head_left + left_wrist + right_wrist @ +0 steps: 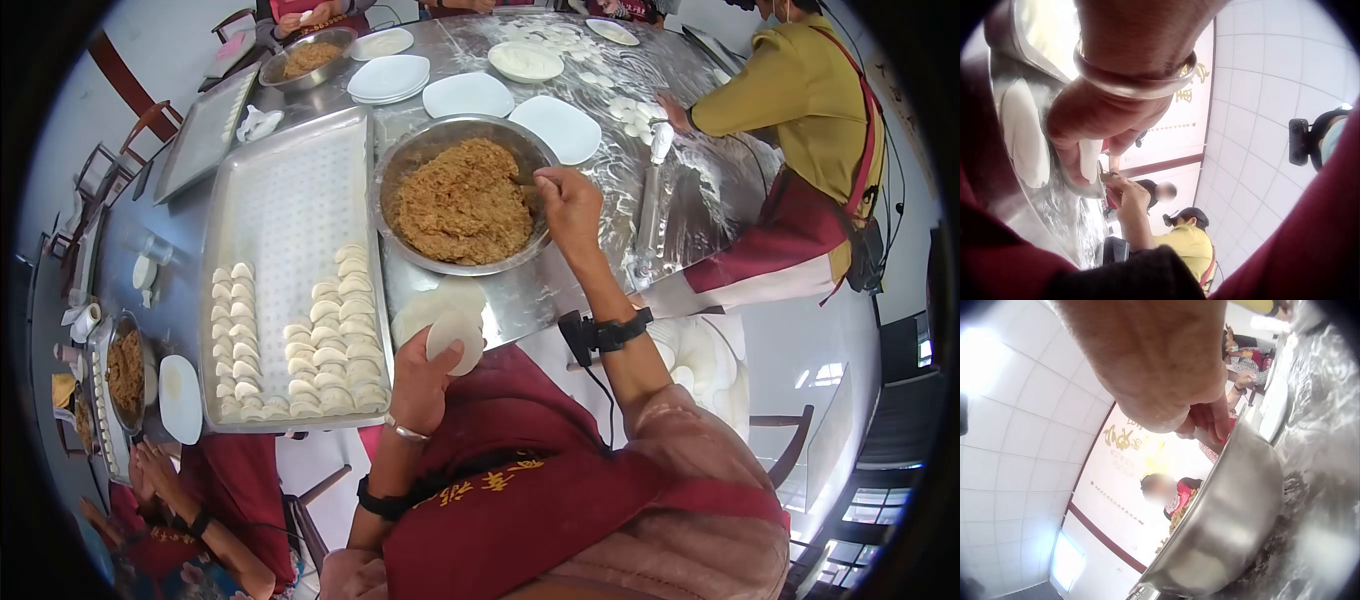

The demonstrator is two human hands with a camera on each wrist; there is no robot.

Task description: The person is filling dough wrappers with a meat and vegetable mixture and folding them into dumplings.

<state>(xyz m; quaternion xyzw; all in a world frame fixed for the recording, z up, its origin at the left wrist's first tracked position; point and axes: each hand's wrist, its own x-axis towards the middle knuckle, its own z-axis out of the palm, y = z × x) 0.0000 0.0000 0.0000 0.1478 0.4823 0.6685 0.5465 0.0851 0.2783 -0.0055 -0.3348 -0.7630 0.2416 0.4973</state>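
Note:
My left hand [418,385] pinches a round white dumpling wrapper [456,343] between thumb and fingers, near the table's edge. More wrappers [412,316] lie on the steel table just beyond it. My right hand [572,215] is at the right rim of a steel bowl [412,155]. It grips a thin, flat-handled tool [527,186], whose far end meets the brown minced filling [462,205]; I cannot tell its exact kind. In the right wrist view the fingers are curled over the bowl's rim, above its steel wall [1229,506].
Left of the bowl lies a large metal tray [285,180] with rows of folded dumplings [330,355]. White plates [560,128] stand behind the bowl. A person in yellow [800,90] works at the floured right side. Another person's hands [160,475] are at lower left.

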